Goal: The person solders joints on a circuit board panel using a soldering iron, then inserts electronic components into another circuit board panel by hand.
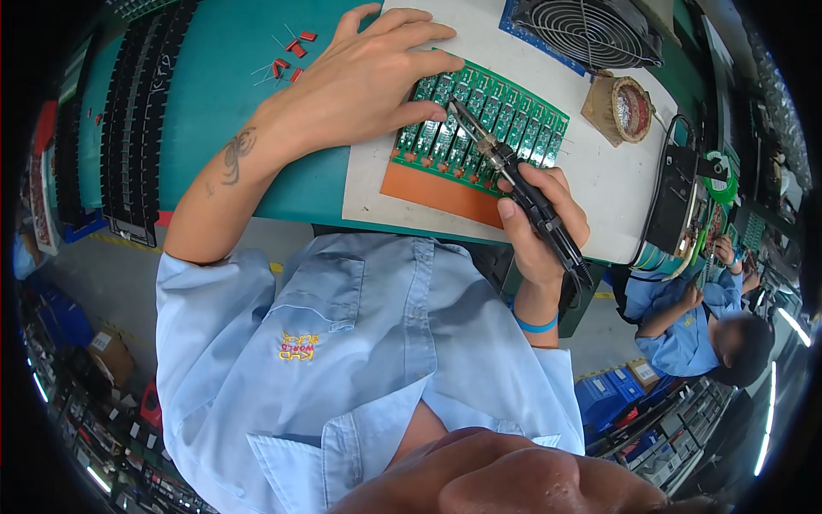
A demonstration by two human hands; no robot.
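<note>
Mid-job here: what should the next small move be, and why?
Probably ease the thumb of the left hand slightly away from the soldering iron. The right hand holds the iron with its tip pointed at the green circuit board, close beside that thumb; whether it's hot can't be seen.

Their light-blue collared shirt (377, 351) bears a chest pocket (325, 287) and yellow-and-red embroidery (298, 346); beyond its sleeves (195, 295) come a dark left-forearm tattoo (238, 156) and a blue right-wrist band (537, 325).

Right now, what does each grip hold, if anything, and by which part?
The right grip holds a black-handled, metal-tipped soldering tool by its handle. The left grip touches a green rectangular circuit panel; whether it holds it cannot be told.
</note>
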